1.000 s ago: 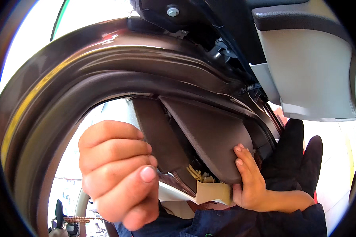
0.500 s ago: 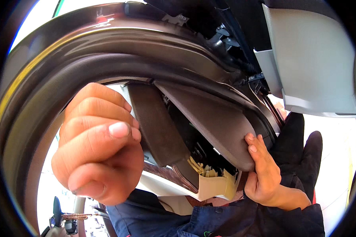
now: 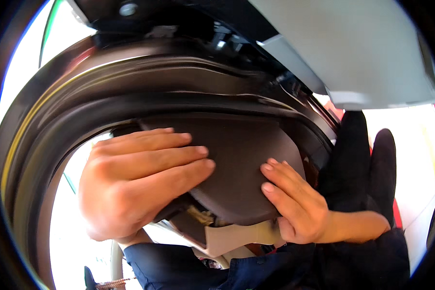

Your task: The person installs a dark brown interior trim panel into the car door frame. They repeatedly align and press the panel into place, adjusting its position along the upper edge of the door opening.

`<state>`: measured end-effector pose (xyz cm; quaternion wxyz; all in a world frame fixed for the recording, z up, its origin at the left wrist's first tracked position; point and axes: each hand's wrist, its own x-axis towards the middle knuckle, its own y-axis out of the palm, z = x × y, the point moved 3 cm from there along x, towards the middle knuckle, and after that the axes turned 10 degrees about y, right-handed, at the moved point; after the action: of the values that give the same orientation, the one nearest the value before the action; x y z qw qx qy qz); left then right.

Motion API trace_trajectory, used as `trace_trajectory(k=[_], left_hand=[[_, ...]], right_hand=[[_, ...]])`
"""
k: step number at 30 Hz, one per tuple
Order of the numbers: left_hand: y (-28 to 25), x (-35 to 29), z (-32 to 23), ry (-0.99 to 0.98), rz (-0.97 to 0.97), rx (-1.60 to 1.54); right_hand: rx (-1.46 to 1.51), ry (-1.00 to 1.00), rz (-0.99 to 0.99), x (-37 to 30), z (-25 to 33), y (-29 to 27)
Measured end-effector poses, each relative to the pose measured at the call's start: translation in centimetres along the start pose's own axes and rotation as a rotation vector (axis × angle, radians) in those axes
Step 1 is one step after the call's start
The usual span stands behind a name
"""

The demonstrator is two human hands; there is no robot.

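Observation:
A dark brown trim panel (image 3: 246, 150) lies over the cavity inside the car's door opening. My left hand (image 3: 135, 176) stretches its fingers across the panel's left part; whether every fingertip touches is hard to judge. On the lower right of the panel rest the fingertips of my right hand (image 3: 299, 203), laid out with the thumb tucked below. Both hands are open and hold nothing. Below the panel's lower edge, a gap shows some yellowish wiring (image 3: 200, 215) beside a beige trim piece (image 3: 241, 237).
A brown door frame with a black rubber seal (image 3: 188, 102) arches around the panel. To the upper right is a light grey door panel (image 3: 353, 53). My black-clad legs (image 3: 348, 150) are at the right, above a pale floor (image 3: 415, 159).
My left hand has gone from a loose fist to stretched fingers over the panel. The panel has swung left and down over the cavity, my right hand moving left with it. The view has shifted.

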<state>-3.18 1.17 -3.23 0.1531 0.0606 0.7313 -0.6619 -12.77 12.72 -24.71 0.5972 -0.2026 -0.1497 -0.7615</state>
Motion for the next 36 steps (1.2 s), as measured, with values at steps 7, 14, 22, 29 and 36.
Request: trace_trajectory(k=[7,14,22,29,36], left_hand=[[-0.4,1.2,-0.1,-0.007,0.122,0.024],[-0.3,3.0,0.2,0.042,0.081,0.077],[-0.9,2.3,0.2,-0.025,0.092,-0.081],[-0.7,2.9,-0.4,-0.044,0.123,-0.013],[-0.3,2.9,0.5,0.009,0.308,-0.094]], right_hand=[[-0.075,0.232,0.382,-2.8,-5.0,-3.6],[0.009,0.335,0.284,-2.8,-15.6,-0.4],[0.032,0.121,0.291,0.1,-16.0,-0.3],[0.091,0.128,0.095,-1.2,-15.7,1.3],[-0.04,0.092,0.051,-3.0,-15.9,2.5]])
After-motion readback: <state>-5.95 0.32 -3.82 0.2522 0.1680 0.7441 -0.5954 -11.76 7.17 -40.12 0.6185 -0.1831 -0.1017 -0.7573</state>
